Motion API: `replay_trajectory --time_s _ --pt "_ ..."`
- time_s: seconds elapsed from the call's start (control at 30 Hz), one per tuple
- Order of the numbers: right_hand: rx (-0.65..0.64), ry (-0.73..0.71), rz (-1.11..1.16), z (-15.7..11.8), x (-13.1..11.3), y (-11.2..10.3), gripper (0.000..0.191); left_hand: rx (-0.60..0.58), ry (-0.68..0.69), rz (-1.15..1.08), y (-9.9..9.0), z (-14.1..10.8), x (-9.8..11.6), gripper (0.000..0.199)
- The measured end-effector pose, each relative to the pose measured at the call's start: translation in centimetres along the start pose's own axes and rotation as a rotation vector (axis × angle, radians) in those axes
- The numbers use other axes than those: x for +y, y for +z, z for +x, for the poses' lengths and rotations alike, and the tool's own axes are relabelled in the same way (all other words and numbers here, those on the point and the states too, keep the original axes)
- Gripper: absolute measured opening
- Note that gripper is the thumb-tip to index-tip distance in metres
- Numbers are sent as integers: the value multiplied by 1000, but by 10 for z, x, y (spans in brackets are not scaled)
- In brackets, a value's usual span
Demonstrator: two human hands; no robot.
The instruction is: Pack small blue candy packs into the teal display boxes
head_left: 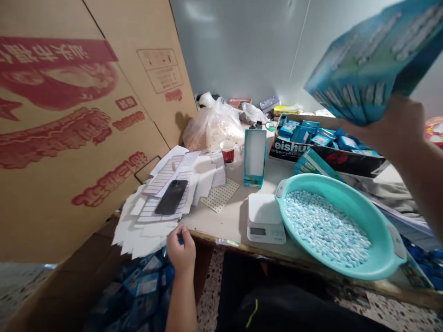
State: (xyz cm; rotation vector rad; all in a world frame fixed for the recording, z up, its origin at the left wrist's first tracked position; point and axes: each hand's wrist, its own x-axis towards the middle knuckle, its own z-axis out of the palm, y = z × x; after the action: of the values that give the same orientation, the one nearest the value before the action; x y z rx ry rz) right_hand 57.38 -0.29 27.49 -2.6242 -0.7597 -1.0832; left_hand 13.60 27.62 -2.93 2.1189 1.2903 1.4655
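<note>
My right hand [398,122] is raised at the upper right, its fingers wrapped round a bunch of blue printed cartons [363,69] standing side by side. By the table's front edge, my left hand [182,249] is curled closed; a bit of dark blue shows in the finger gap, and I cannot make out whether it is held. An open-fronted blue carton [255,154] stands upright on the table. In front of it is a white digital scale [266,219]. A turquoise basin [380,258] beside the scale holds small blue and white pellets [325,228].
A black box [287,150] full of blue packets sits behind the basin. Left lie papers [148,237], a dark phone [172,197] and a sticker sheet [221,196], with a paper cup [227,152] and plastic bag [214,124] behind. A large cardboard box [86,106] walls the left.
</note>
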Motion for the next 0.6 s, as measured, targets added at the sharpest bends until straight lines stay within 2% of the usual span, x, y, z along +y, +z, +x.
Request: replay_trajectory --time_s 0.1,0.17,0.2,0.3,0.37,0.43,0.5,0.6 --pt "67 -107 259 26 -53 -28 49 -4 141 -79 17 24 24 24" --pt "64 -197 445 37 -106 -26 49 0 235 -110 26 44 42 23" --pt "24 -265 499 39 -138 -20 51 -4 260 -95 29 53 47 23" --pt "-255 -547 602 33 -249 12 45 -31 214 129 33 68 46 28" --pt "-365 -663 623 19 -320 37 41 -44 120 335 33 64 36 33" --pt "-464 -749 630 2 -375 61 34 -74 41 455 32 57 24 35" --pt "-547 -794 634 -14 -409 82 27 -122 24 480 32 50 16 30" --pt "-601 -811 706 -30 -430 100 31 -165 14 494 31 49 13 22"
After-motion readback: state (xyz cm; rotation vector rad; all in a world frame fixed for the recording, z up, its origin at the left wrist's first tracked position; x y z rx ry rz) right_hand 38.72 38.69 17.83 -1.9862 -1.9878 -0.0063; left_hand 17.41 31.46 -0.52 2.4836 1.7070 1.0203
